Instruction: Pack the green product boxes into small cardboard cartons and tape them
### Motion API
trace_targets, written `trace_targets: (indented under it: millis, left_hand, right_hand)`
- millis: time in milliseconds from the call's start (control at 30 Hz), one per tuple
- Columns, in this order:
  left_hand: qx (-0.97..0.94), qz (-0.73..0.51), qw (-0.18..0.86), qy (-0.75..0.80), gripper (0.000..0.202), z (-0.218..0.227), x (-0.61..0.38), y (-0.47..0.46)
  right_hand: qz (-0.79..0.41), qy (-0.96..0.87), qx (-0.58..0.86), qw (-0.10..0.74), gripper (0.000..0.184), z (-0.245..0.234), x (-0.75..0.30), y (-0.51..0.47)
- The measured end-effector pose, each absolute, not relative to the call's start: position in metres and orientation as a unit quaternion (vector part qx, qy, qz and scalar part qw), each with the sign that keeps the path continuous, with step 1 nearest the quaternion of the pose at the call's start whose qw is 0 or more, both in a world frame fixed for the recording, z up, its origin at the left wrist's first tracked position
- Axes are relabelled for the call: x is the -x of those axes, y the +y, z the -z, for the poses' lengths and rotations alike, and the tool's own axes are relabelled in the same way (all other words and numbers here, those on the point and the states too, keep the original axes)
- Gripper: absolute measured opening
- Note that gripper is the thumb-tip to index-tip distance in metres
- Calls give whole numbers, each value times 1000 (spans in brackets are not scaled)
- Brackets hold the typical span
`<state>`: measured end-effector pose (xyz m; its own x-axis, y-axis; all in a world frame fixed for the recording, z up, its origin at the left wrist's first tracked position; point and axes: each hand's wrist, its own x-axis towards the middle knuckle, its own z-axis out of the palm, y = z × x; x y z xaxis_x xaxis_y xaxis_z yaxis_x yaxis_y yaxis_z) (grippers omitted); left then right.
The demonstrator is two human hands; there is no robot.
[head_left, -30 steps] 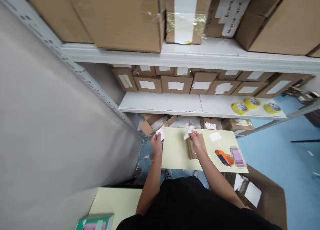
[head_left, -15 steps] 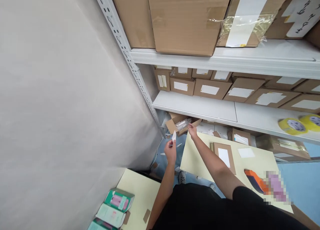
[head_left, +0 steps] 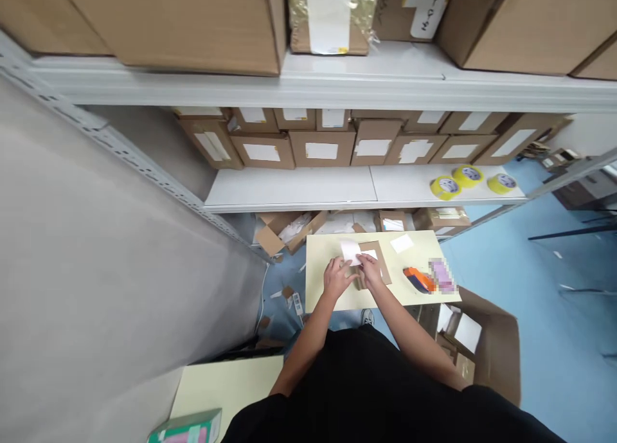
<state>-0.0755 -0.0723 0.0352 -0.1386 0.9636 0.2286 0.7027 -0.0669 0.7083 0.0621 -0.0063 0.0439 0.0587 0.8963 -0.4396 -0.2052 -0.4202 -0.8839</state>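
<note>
A white paper slip (head_left: 350, 250) is raised over the cream tabletop, its surface slightly blurred. My right hand (head_left: 370, 272) pinches its lower right corner between thumb and finger. At the slip's lower left edge is my left hand (head_left: 337, 278), fingers bent against the paper and thumb pointing towards the right hand; its exact grip is hard to make out. Under and behind my hands lies a flat cardboard box (head_left: 384, 272) bearing a white label, partly hidden by the right hand and the slip.
On the cream table (head_left: 321, 289) are another white slip (head_left: 402, 243), an orange and dark tool (head_left: 418, 280) and a blurred-out purple item. An opened carton (head_left: 274, 240) sits beyond its left end. Shelving with boxes and yellow tape rolls (head_left: 446, 186) stands ahead; a large carton (head_left: 501, 346) is at right.
My view has swung to the right. The right hand has come back from beside the opened carton to the slip, and both hands are now together over the flat box.
</note>
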Motion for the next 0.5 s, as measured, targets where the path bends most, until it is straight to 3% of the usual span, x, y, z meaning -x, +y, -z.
trace_targets:
  millis: [100, 300, 400, 500]
  left_hand:
    - [-511, -411, 298, 694, 35, -29, 42, -61]
    - [-289, -487, 547, 616, 44, -7, -12, -42]
    - [-277, -485, 540, 630, 41, 3, -35, -39]
    - [-289, -457, 482, 689, 30, 15, -54, -37]
  right_hand:
    - [-596, -243, 603, 471, 34, -35, -107, -5]
    - [-640, -197, 610, 423, 32, -14, -174, -16]
    - [-639, -248, 618, 386, 32, -3, -199, -13]
    - [-563, -354, 653, 361, 27, 9, -219, -7]
